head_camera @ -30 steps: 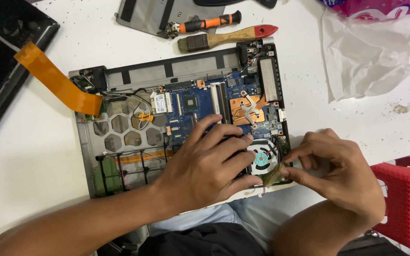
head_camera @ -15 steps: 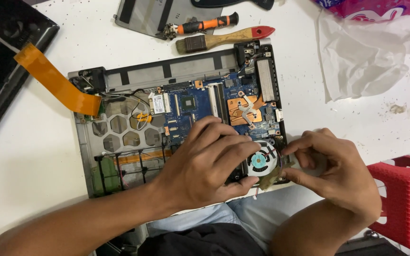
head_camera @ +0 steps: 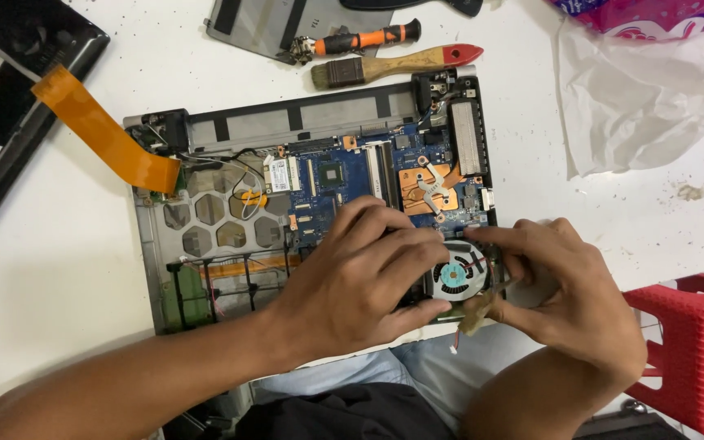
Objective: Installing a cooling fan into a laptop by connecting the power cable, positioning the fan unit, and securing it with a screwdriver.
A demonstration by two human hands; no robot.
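Over the opened laptop chassis (head_camera: pixel 156 269), left hand (head_camera: pixel 360 277) and right hand (head_camera: pixel 568 293) pinch the cooling fan (head_camera: pixel 458 275), light, probably fragile, best gripped by its rim.

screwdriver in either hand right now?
No: the screwdriver lies on the table beside the brush, while the left hand and right hand hold the fan.
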